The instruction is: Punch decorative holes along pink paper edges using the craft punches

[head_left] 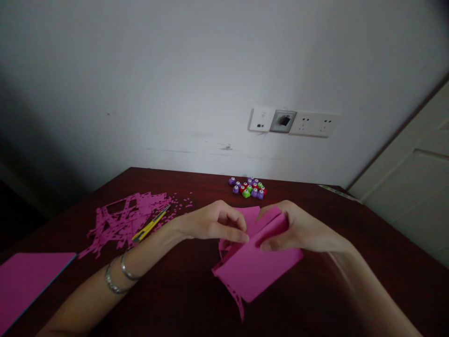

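Between my two hands is a folded sheet of pink paper (261,269), tilted above the dark table. A thin punched strip hangs from its lower left edge. My left hand (220,224) is closed on the paper's left side, thumb and fingers pinching near the fold. My right hand (291,227) grips the upper right part, its thumb lying across the front and its other fingers hidden behind the sheet. Two silver bangles circle my left wrist.
A pile of pink paper scraps (129,217) lies at left, beside a yellow utility knife (151,224). Several small purple, green and red eyed punches (247,187) stand at the table's back. A pink sheet (31,285) lies front left. Wall sockets (314,124) are behind.
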A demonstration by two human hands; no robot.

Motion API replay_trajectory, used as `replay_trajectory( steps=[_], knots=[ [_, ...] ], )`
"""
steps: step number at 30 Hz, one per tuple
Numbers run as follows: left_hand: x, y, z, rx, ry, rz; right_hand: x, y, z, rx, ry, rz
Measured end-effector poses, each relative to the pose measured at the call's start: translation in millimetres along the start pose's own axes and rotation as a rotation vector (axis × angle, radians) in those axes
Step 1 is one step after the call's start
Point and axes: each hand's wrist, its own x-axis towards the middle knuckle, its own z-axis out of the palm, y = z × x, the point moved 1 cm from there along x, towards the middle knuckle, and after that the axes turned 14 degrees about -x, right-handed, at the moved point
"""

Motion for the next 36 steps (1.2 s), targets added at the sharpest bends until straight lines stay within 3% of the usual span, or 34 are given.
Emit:
replay_trajectory(
  steps=[14, 36],
  knots=[
    [1.1, 0.3, 4.9, -0.07, -0.035, -0.005, -7.7, -8.9, -0.6, -0.047, -0.087, 0.036],
    [1.3, 3.6, 7.5, -0.05, -0.05, 0.051, -13.1, -17.7, -3.0, -0.21, -0.059, 0.141]
  ],
)
